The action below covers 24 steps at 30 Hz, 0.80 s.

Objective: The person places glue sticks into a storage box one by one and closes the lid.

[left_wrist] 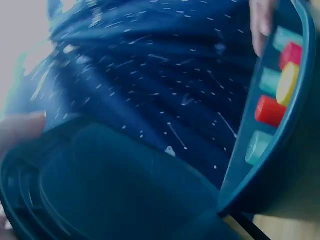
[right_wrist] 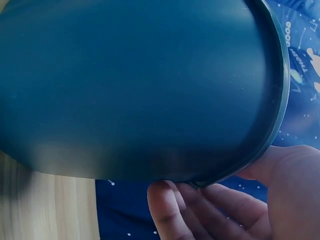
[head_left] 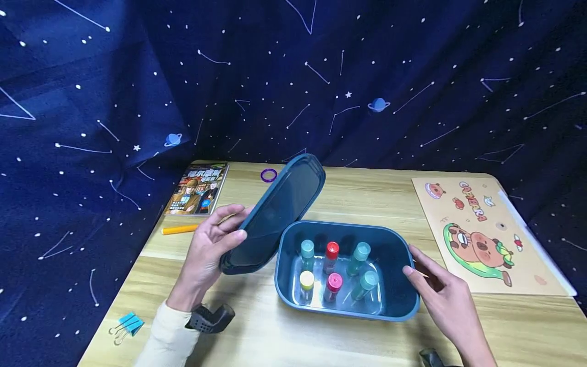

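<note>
My left hand (head_left: pixel 213 247) holds a dark blue lid (head_left: pixel 282 209) by its left edge, thumb on the inner face. The lid is tilted up beside a dark blue plastic box (head_left: pixel 396 278), its lower part close to the box's left rim. My right hand (head_left: pixel 447 300) grips the box's right end, thumb at the rim and fingers along the outer wall. Inside the box stand several small bottles: a red-capped bottle (head_left: pixel 332 251), a pink-capped bottle (head_left: pixel 335 283), a yellow-capped bottle (head_left: pixel 307 281) and teal bottles (head_left: pixel 359 255). In the right wrist view the box's outer wall (right_wrist: pixel 140 90) fills most of the frame.
At the back left lies a booklet (head_left: pixel 197 191), with an orange pen-like stick (head_left: pixel 179 230) in front of it. A purple ring (head_left: pixel 268 169) is near the back edge. Blue binder clips (head_left: pixel 130 323) lie front left, and a capybara-printed folder (head_left: pixel 486 229) at right. A starry cloth (head_left: pixel 293 76) hangs behind.
</note>
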Each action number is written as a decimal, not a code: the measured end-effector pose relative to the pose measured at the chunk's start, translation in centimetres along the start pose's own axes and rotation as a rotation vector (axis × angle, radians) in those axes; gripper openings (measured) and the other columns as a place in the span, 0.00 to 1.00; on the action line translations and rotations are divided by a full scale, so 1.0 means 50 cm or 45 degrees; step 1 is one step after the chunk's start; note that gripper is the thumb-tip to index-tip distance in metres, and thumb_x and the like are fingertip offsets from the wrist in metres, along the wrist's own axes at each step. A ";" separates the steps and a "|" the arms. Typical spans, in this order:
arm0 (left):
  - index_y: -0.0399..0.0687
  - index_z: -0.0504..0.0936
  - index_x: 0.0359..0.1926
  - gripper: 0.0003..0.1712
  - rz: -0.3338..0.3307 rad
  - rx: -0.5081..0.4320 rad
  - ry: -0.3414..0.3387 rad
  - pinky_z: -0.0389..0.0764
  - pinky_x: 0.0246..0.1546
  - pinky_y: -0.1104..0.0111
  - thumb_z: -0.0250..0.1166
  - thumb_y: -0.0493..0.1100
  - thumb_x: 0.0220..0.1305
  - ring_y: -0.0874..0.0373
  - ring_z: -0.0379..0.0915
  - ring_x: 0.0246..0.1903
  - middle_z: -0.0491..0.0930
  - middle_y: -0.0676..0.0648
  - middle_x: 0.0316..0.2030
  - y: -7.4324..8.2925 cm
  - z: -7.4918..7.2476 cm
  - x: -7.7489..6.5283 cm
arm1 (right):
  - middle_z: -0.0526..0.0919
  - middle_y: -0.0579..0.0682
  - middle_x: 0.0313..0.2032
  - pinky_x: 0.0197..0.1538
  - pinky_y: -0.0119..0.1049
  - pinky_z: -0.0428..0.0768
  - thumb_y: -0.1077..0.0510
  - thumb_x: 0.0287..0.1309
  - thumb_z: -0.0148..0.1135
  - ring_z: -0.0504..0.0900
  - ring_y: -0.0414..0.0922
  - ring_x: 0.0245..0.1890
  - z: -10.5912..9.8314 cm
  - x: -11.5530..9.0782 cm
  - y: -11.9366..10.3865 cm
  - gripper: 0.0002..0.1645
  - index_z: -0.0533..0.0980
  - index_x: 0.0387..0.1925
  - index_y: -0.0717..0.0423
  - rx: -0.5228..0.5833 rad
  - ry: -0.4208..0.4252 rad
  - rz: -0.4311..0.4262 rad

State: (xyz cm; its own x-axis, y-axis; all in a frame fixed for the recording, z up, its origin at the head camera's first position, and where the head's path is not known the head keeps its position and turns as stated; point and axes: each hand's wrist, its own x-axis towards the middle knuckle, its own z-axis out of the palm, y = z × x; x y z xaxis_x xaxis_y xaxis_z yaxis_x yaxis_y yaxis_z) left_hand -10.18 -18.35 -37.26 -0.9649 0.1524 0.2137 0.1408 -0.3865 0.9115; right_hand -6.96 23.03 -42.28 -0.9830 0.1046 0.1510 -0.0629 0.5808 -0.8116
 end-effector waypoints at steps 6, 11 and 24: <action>0.42 0.81 0.57 0.23 0.273 0.497 -0.403 0.82 0.56 0.71 0.68 0.24 0.62 0.59 0.81 0.61 0.86 0.46 0.59 -0.017 0.076 0.018 | 0.83 0.25 0.44 0.41 0.17 0.79 0.52 0.75 0.60 0.82 0.23 0.39 0.001 0.012 -0.003 0.23 0.78 0.66 0.53 0.024 -0.005 -0.002; 0.44 0.84 0.56 0.21 0.631 0.949 -0.776 0.82 0.58 0.69 0.72 0.31 0.62 0.57 0.81 0.59 0.86 0.44 0.59 -0.052 0.127 0.009 | 0.81 0.30 0.44 0.39 0.25 0.80 0.46 0.84 0.39 0.84 0.33 0.35 -0.003 0.034 -0.014 0.29 0.72 0.71 0.58 0.133 -0.120 0.004; 0.46 0.82 0.60 0.20 0.561 1.112 -0.677 0.81 0.59 0.70 0.69 0.39 0.68 0.58 0.82 0.54 0.86 0.48 0.53 -0.099 0.148 0.002 | 0.81 0.47 0.49 0.33 0.27 0.75 0.46 0.73 0.63 0.80 0.33 0.32 -0.001 0.039 -0.027 0.29 0.75 0.71 0.45 -0.064 -0.094 0.044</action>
State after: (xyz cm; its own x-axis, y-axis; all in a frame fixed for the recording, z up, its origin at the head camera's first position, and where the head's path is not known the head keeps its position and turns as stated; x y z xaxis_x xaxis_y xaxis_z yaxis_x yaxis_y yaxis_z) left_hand -9.35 -9.70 -39.15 -0.6035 0.6110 0.5124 0.7573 0.2381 0.6081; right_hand -8.79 22.48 -40.86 -0.9946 0.0668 0.0796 -0.0214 0.6181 -0.7858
